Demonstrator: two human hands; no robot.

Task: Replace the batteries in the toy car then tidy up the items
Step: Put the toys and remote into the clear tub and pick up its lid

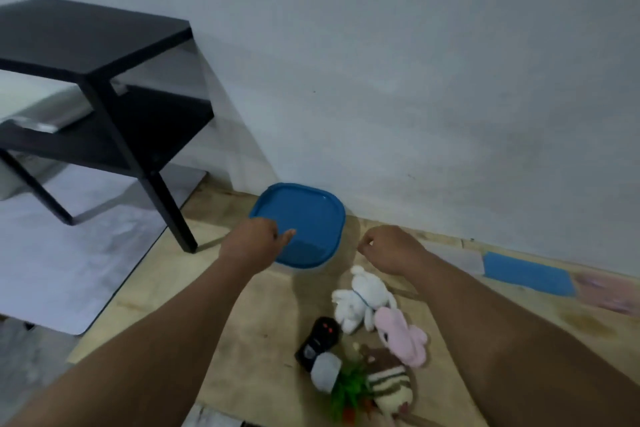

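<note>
I see my left hand (256, 239) curled on the near edge of the blue lid (304, 218), but I cannot tell if it grips. My right hand (388, 248) is loosely curled, holding nothing, at the lid's 3 o'clock. The toy car (318, 341) is small, black and shiny with red dots, at the lid's 6 o'clock, touching the white bunny (363, 298).
</note>
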